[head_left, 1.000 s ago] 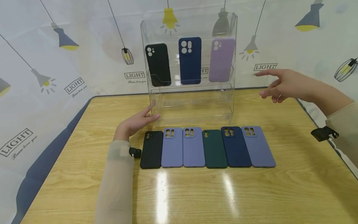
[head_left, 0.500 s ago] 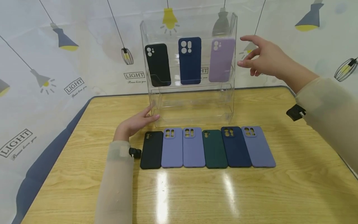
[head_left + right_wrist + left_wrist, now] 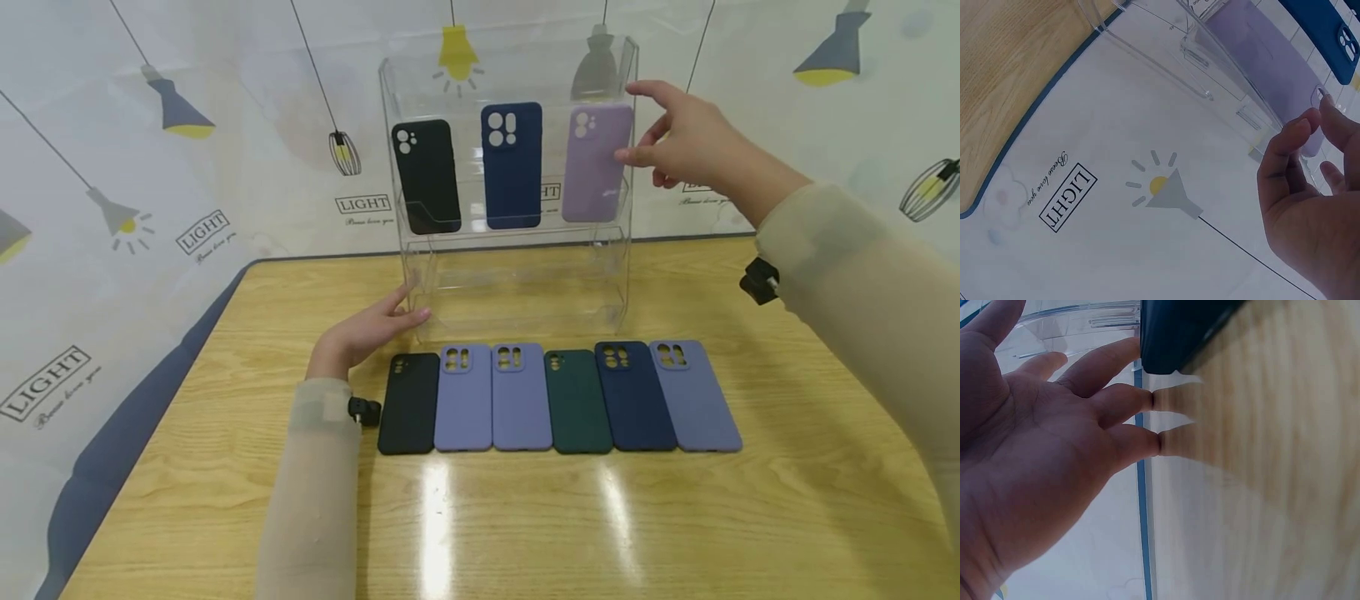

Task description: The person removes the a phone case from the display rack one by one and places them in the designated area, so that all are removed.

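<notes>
A clear acrylic display stand (image 3: 517,279) holds three phone cases upright: a black case (image 3: 427,183), a navy case (image 3: 512,179) and a light purple case (image 3: 588,179). At the stand's upper right, my right hand (image 3: 701,137) has its thumb at the purple case's right edge and its index finger by the stand's side, the two spread apart. The right wrist view shows the thumb close to the case's camera cutout; contact is hard to tell. My left hand (image 3: 367,329) touches the stand's lower left side. Straight fingers (image 3: 1122,403) rest their tips on the table in the left wrist view.
In front of the stand lies a row of several phone cases: black (image 3: 408,404), purple (image 3: 462,404), dark green (image 3: 579,404), navy (image 3: 637,400) and more purple. They sit on a wooden table (image 3: 510,525). A lamp-patterned cloth (image 3: 285,100) hangs behind.
My right hand has moved left and up, from right of the stand to the light purple case's edge. The left hand and the cases stay where they were.
</notes>
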Demonstrator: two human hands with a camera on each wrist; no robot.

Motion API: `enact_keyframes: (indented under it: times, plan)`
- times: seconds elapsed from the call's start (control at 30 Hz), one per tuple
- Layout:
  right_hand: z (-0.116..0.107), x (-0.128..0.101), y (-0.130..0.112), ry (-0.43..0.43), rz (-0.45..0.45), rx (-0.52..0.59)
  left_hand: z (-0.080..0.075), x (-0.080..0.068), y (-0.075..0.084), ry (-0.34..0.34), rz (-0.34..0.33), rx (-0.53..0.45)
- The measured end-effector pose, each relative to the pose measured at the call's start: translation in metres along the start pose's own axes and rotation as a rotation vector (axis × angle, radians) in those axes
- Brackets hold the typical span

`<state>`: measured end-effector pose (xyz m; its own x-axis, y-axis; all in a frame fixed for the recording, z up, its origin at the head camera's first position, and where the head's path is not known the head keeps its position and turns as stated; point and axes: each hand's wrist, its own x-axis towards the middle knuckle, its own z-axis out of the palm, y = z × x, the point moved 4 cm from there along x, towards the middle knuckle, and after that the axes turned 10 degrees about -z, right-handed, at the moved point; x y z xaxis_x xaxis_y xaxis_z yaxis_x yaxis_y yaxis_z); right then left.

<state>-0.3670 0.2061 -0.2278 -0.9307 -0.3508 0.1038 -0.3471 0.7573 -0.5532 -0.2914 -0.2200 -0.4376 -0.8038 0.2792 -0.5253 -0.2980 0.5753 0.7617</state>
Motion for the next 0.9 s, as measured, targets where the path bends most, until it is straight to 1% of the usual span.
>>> enact_keyframes:
  times: [0.2,0.33,0.47,0.63,0.8,0.9]
  plan:
    - [0.002,0.003,0.002,-0.007,-0.008,-0.010,0.000,0.000,-0.001,0.012,0.010,0.004]
    - [0.004,0.004,0.004,-0.016,-0.001,0.001,0.000,0.003,-0.001,0.008,0.011,0.007]
    - [0.005,0.004,0.002,0.003,-0.002,-0.021,-0.001,0.004,-0.001,0.004,0.014,0.010]
    - [0.008,0.005,-0.006,0.036,-0.032,-0.045,-0.001,0.002,0.000,0.001,0.007,0.007]
    - [0.013,0.006,-0.009,0.068,-0.053,-0.003,0.000,0.001,0.000,0.000,0.005,0.007]
    - [0.018,0.007,-0.008,0.071,-0.068,0.016,0.001,0.002,0.001,0.000,0.007,0.007]
